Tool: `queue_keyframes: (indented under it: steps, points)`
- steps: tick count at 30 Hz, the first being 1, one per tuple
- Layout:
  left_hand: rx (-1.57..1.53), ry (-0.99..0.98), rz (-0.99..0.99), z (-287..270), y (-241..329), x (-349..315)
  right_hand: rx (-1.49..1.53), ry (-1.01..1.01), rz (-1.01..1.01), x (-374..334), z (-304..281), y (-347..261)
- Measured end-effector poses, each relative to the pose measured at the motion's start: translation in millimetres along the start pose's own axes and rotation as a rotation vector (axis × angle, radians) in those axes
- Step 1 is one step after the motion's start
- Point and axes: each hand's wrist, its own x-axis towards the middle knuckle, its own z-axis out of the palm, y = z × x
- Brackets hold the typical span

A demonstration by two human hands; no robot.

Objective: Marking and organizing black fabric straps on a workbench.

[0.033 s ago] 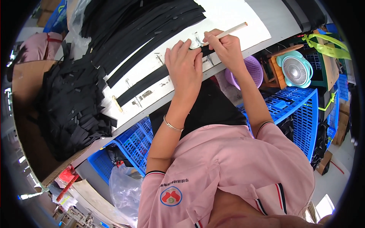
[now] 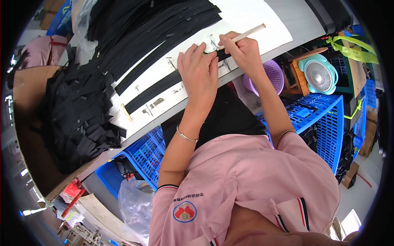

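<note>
A long black fabric strip (image 2: 152, 92) lies across a white board (image 2: 274, 37) that bears dark pencil-like marks. My left hand (image 2: 199, 76) rests on this strip with its fingers stretched out, pressing it against the board. To its right, my right hand (image 2: 244, 55) is closed round a white pencil (image 2: 251, 31), whose back end points up and to the right. The pencil's tip is down by the strip's right end, close to the left fingertips; the exact contact is hidden. Many more black strips (image 2: 152, 35) lie beyond the left hand.
A cardboard box (image 2: 30, 88) heaped with black strips stands at the left. Below the table edge are blue plastic crates (image 2: 328, 133), a purple basket (image 2: 274, 77) and a teal fan (image 2: 319, 76). A clear plastic bag (image 2: 133, 203) hangs at the lower left.
The pencil and my right hand have shifted very slightly to the left. My left hand and the strip look the same.
</note>
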Motion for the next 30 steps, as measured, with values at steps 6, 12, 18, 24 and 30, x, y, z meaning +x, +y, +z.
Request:
queue_keyframes:
  steps: [6,12,18,24,30]
  points:
    - [-0.004,-0.001,-0.004,2,1,0,-0.108,0.034,-0.08,0,3,2]
    - [0.034,0.007,-0.022,3,1,1,-0.033,0.012,-0.07,-2,-4,0]
    - [0.042,0.033,-0.033,0,-5,-1,-0.156,-0.095,-0.06,-2,-2,-1]
    - [0.204,-0.08,-0.027,-15,-7,-1,-0.013,-0.004,0.02,-8,-11,-5]
    - [0.22,-0.198,-0.092,-32,-62,31,-0.012,0.023,-0.034,-10,-8,-2]
